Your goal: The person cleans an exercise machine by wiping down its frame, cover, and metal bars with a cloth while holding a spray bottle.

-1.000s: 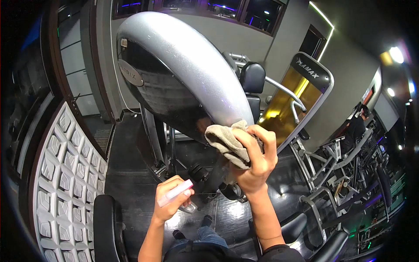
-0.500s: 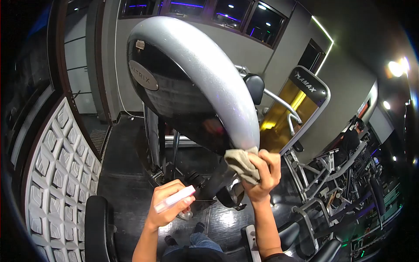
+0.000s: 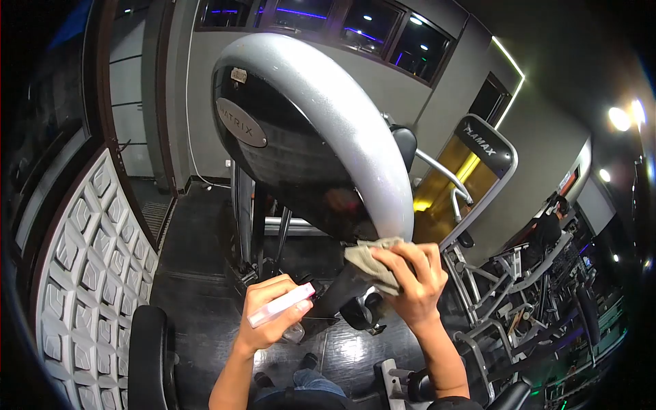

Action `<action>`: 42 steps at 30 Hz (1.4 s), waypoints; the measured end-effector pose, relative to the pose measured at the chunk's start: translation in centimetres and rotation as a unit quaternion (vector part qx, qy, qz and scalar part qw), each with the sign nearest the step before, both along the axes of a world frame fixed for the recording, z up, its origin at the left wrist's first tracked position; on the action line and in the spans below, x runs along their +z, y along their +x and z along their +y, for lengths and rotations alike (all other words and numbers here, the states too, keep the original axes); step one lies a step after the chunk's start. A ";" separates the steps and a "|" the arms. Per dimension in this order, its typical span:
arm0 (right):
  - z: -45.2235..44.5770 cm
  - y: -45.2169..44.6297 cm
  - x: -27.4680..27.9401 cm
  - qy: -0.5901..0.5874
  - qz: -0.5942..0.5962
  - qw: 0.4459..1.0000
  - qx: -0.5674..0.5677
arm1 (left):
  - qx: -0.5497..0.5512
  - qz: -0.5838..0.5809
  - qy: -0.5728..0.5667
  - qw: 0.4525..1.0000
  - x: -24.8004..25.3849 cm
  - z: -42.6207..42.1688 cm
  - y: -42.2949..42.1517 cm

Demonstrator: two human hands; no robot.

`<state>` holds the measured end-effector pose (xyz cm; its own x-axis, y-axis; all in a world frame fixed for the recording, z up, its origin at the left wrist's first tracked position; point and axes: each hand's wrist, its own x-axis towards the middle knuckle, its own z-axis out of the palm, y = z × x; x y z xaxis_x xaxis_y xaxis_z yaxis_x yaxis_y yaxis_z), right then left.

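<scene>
My right hand (image 3: 413, 280) grips a folded grey-beige cloth (image 3: 372, 263), pressed against the lower end of the silver curved cover (image 3: 342, 116) of a large machine. The machine's black side panel (image 3: 287, 164) bears an oval MATRIX badge (image 3: 241, 123). Lower left of the cloth, my left hand (image 3: 270, 318) is wrapped round a bottle with a pink and white top (image 3: 281, 305); part of its clear body shows below the fingers.
A white patterned panel (image 3: 89, 287) stands at the left, near a black padded seat (image 3: 149, 355). Behind the machine is a PLAMAX unit (image 3: 471, 171). Metal gym frames (image 3: 506, 273) fill the right side, where a person in dark clothing (image 3: 547, 229) is seen.
My right hand and the cloth have moved down along the silver cover to its lower end. The machine sits lower and further right in view. My left hand still holds the bottle.
</scene>
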<state>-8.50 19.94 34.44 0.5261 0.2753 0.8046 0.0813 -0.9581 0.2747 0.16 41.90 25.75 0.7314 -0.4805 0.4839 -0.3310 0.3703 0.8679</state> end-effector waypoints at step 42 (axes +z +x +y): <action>4.3 4.2 4.5 -0.155 0.010 0.988 0.004 | 0.054 0.055 -0.084 0.993 1.2 -1.0 1.8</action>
